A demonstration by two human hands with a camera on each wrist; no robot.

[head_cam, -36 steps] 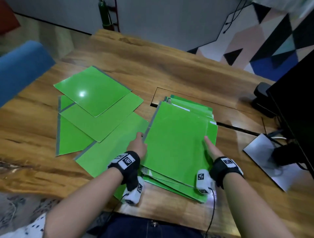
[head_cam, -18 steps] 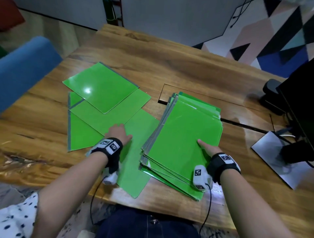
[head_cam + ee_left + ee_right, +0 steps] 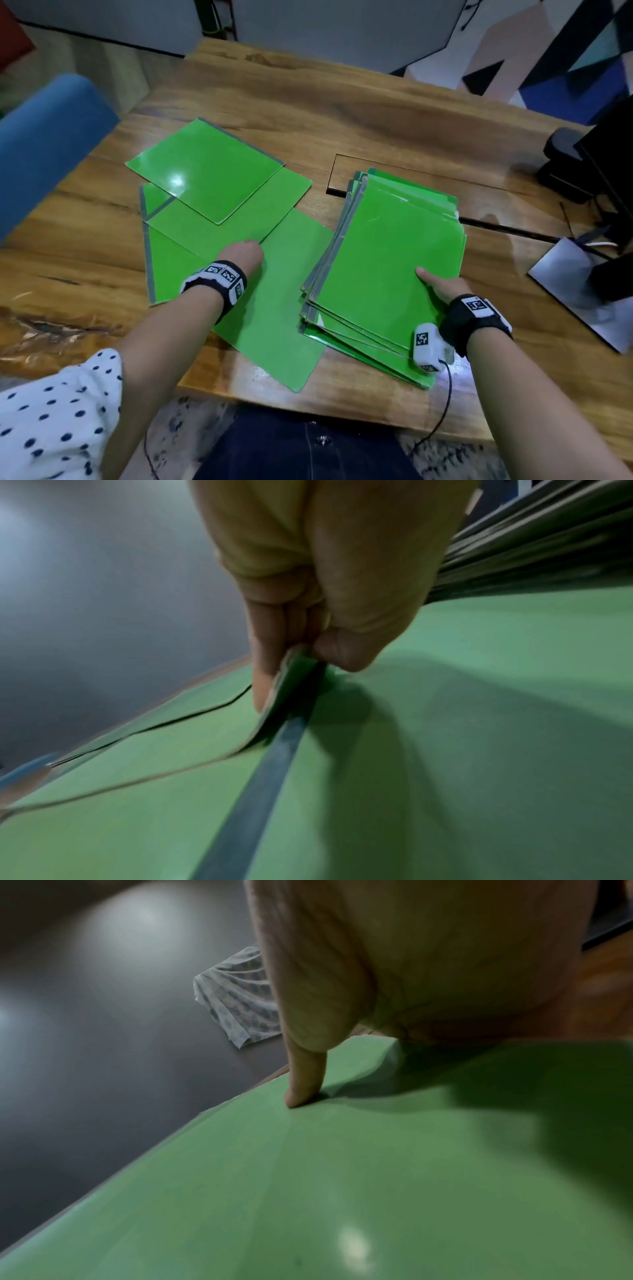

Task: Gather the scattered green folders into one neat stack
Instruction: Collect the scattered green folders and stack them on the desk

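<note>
Left hand (image 3: 241, 255) has slid off the stack of glossy green plastic folders (image 3: 383, 260) and now pinches a loose green folder's (image 3: 226, 222) corner; right hand (image 3: 442, 286) grips the stack's edge, thumb on top.

Head view looks down; wrist views close, sharing green folders (image 3: 387, 260).

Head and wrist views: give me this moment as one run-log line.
left hand: pinches corner of loose folder | right hand: thumb on stack, holding its near edge | loose folders not yet stacked
</note>
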